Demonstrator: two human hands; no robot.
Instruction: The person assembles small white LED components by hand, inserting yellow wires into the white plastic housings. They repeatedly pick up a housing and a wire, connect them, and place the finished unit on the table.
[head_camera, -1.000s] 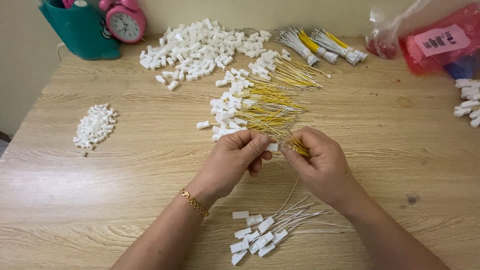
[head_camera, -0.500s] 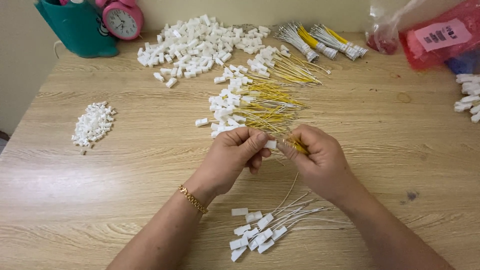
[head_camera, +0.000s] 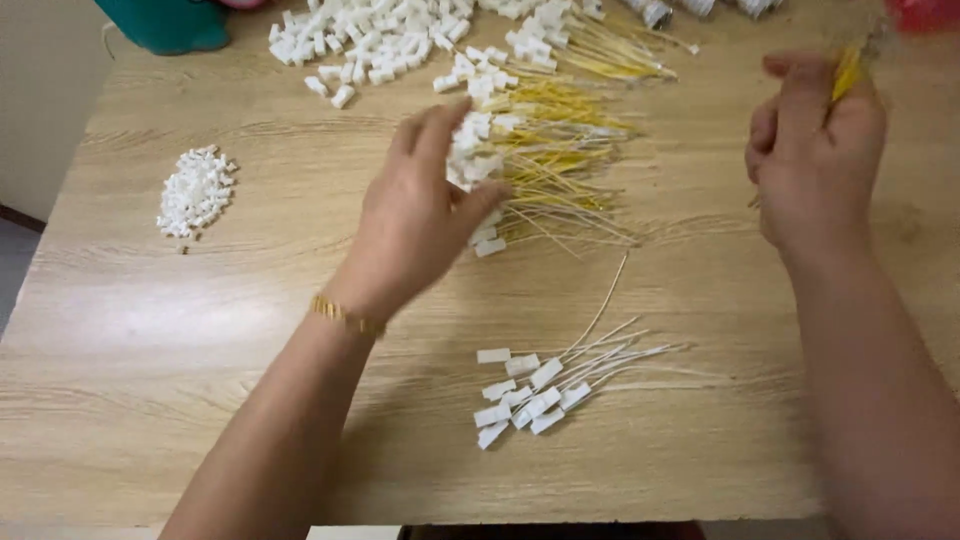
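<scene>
Left hand (head_camera: 425, 215) over white plastic connectors (head_camera: 478, 160) — thin yellow wires (head_camera: 560, 150).

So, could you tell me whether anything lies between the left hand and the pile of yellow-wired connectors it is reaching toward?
Nothing visible does. The left hand is already at the near edge of the yellow-wired connectors, its fingertips over the white plugs.
</scene>
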